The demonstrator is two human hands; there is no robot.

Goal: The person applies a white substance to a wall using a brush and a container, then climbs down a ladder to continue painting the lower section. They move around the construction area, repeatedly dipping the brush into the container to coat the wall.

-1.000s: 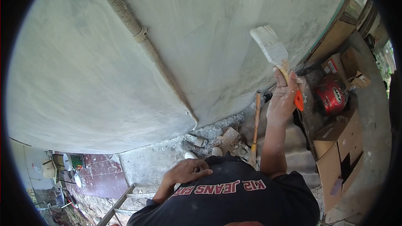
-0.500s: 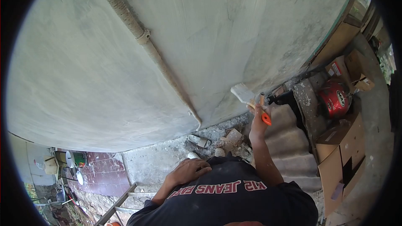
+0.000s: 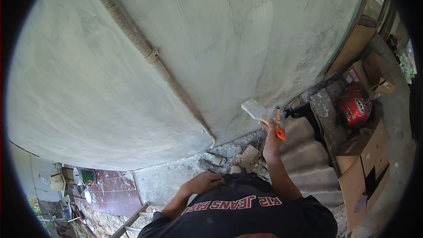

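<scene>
My right hand (image 3: 272, 137) is closed around a paintbrush (image 3: 254, 109) near the foot of the grey-white wall (image 3: 194, 48). The wide bristles are coated in white and point up and left, overlapping the wall in this view. An orange handle end (image 3: 280, 134) with a hole sticks out by the palm. Beside the fingers rises a short brownish, tube-like piece (image 3: 277, 113). My left hand (image 3: 205, 182) lies flat on the front of the dark shirt (image 3: 246, 218), holding nothing. Higher on the wall, a pale fresh-looking streak (image 3: 260, 28) runs downward.
A pipe (image 3: 161, 68) runs diagonally down the wall. Rubble (image 3: 249, 154) lies at its base, beside corrugated sheeting (image 3: 304, 150). On the right are a red MAZ container (image 3: 354, 108) and cardboard boxes (image 3: 365, 167). A ladder (image 3: 132, 221) stands lower left, with buckets (image 3: 81, 176) beyond.
The view has shifted slightly, so the wall and pipe sit lower in it. My right hand still grips the paintbrush, its bristles slightly lower in view. My left hand stays on the shirt.
</scene>
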